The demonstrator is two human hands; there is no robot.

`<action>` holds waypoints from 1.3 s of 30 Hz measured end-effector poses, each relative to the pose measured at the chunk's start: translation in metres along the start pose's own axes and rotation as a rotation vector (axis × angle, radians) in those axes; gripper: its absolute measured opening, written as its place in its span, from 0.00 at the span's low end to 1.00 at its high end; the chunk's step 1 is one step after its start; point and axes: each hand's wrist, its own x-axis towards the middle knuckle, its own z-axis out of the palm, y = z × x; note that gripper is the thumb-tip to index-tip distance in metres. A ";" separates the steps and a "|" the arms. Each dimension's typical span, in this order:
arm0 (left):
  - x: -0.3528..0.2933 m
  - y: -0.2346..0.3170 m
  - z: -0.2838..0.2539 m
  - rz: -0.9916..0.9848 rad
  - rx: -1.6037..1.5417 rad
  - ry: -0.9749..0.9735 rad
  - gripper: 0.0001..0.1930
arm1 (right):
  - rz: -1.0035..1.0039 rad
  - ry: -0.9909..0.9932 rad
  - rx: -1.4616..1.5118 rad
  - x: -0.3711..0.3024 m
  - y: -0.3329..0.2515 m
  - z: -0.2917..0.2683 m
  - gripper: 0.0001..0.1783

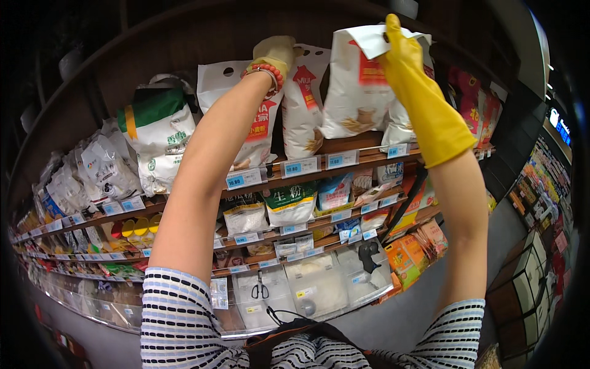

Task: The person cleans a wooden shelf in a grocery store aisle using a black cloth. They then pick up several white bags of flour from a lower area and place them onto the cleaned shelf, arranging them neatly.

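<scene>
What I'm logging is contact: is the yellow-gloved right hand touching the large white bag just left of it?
Touching. The head view shows the yellow-gloved right hand against the large white bag at its top edge, with no gap between them.

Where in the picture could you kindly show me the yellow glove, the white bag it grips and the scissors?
Yellow glove point(425, 101): head view, on its wrist part.
White bag point(353, 80): head view, on its front face.
Scissors point(260, 285): head view, near where handles and blades meet.
</scene>
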 end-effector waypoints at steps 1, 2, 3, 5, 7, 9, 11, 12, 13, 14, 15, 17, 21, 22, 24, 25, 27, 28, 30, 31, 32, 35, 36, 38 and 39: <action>0.004 0.000 0.000 -0.005 0.014 0.002 0.18 | 0.013 -0.050 0.189 -0.004 0.004 0.011 0.30; 0.005 0.009 0.000 0.023 -0.038 0.021 0.18 | 0.036 0.145 0.140 0.001 0.020 0.031 0.35; 0.002 0.012 0.000 0.039 -0.084 0.033 0.18 | 0.094 0.065 0.253 0.000 0.035 0.038 0.30; 0.011 0.000 0.015 0.099 -0.120 0.105 0.18 | 0.125 -0.056 0.330 -0.013 0.073 0.057 0.26; 0.007 0.004 0.011 0.059 -0.239 -0.007 0.19 | 0.173 -0.086 0.377 -0.048 0.102 0.077 0.25; 0.014 0.001 0.010 0.104 -0.213 -0.057 0.21 | 0.191 -0.068 0.515 -0.066 0.117 0.087 0.23; 0.021 -0.003 0.013 0.229 -0.149 -0.040 0.24 | 0.178 -0.193 0.594 -0.060 0.118 0.077 0.20; 0.016 -0.006 0.011 0.192 -0.161 -0.097 0.24 | 0.184 -0.255 0.634 -0.065 0.113 0.075 0.19; 0.014 -0.008 0.008 0.155 -0.172 -0.154 0.25 | 0.273 -0.379 0.619 -0.068 0.107 0.067 0.18; 0.013 -0.005 0.003 0.126 -0.193 -0.201 0.25 | 0.190 -0.497 0.389 -0.061 0.109 0.051 0.19; 0.014 -0.013 0.004 0.150 -0.185 -0.167 0.26 | 0.085 -0.611 0.180 -0.061 0.101 0.044 0.21; 0.014 -0.026 0.002 0.175 -0.172 -0.186 0.26 | 0.183 -0.594 0.109 -0.074 0.085 0.024 0.27; 0.017 -0.003 -0.006 0.183 -0.228 -0.206 0.27 | 0.115 -0.376 0.029 -0.045 0.165 -0.022 0.41; 0.016 -0.004 -0.006 0.165 -0.252 -0.208 0.28 | 0.155 -0.363 0.111 -0.048 0.176 -0.019 0.46; 0.017 -0.006 -0.006 0.134 -0.296 -0.213 0.28 | 0.252 -0.435 0.222 -0.048 0.189 -0.012 0.48; 0.019 -0.004 -0.005 0.157 -0.284 -0.197 0.27 | 0.257 -0.458 0.294 -0.049 0.196 -0.008 0.45; 0.020 -0.011 -0.001 0.181 -0.249 -0.172 0.27 | 0.384 -0.563 0.470 -0.059 0.184 0.014 0.40; 0.019 -0.014 0.002 0.186 -0.247 -0.135 0.25 | 0.449 -0.616 0.555 -0.063 0.177 0.023 0.37; 0.008 -0.010 0.000 0.191 -0.253 -0.061 0.23 | 0.466 -0.462 0.441 -0.068 0.169 0.035 0.33; 0.003 -0.001 -0.003 0.098 -0.273 -0.159 0.19 | 0.474 -0.382 0.374 -0.068 0.170 0.037 0.31; 0.003 -0.001 -0.002 0.175 -0.234 -0.080 0.19 | 0.471 -0.313 0.313 -0.067 0.166 0.042 0.29; 0.036 -0.042 0.019 0.292 -0.083 0.003 0.19 | 0.125 0.014 0.126 -0.064 0.176 0.054 0.23; 0.041 -0.042 0.026 0.285 -0.201 -0.034 0.18 | 0.094 0.090 0.138 -0.058 0.181 0.049 0.22; 0.048 -0.032 0.024 0.261 -0.400 -0.098 0.17 | 0.117 0.227 0.359 -0.051 0.184 0.050 0.22; 0.055 -0.045 0.036 0.269 -0.511 -0.071 0.16 | 0.185 0.283 0.370 -0.060 0.173 0.056 0.20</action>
